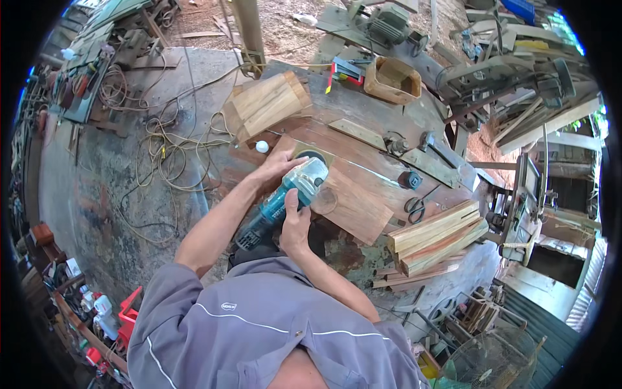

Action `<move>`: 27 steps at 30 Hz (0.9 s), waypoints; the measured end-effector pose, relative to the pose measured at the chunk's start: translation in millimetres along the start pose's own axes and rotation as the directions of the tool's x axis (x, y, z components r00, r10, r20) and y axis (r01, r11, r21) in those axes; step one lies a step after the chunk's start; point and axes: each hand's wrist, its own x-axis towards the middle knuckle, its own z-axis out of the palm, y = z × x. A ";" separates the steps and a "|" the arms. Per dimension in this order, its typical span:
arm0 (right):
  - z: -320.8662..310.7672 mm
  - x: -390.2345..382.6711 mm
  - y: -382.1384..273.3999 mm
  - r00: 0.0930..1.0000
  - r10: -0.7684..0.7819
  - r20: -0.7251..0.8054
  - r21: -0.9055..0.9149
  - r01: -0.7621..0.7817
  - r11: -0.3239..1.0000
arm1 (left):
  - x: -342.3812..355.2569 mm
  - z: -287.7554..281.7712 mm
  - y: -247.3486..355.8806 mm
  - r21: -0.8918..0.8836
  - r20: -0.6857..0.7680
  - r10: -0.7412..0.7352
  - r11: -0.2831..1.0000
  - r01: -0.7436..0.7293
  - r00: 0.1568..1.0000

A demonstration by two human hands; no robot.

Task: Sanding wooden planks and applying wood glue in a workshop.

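Note:
A teal angle grinder (275,204) with a silver-grey head lies slantwise in front of my body. My right hand (296,223) is closed round its body, thumb on top. Beside the grinder's head, my left hand (278,161) has its fingers stretched out over the wood, and its thumb reaches to the head's edge. What its fingertips press on is partly hidden. At the far side of the head shows a dark round disc (311,157). A flat brown wooden board (356,204) with a round knot lies to the right of the grinder.
Joined wooden boards (269,107) and a white cap (262,146) lie beyond my left hand. To the right are scissors (414,209), a black round part (409,179) and stacked wood strips (437,236). A tan plastic bin (392,81) stands farther back. Tangled cords (168,146) spread at left.

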 end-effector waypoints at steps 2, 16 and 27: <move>1.8 2.4 -5.2 0.996 0.026 0.086 -0.067 -0.021 0.998 | -7.7 -5.8 -15.1 -0.177 -0.011 0.077 0.981 -0.077 0.997; 15.3 30.5 -4.2 0.927 0.205 0.315 -0.508 -0.018 0.861 | -140.5 -112.9 -146.8 -0.878 -0.127 0.085 0.454 -0.152 0.988; 52.6 201.0 122.7 0.908 -0.245 0.338 -0.900 0.388 0.197 | -220.7 -113.0 -165.5 -0.737 -0.425 0.042 0.563 -0.373 0.904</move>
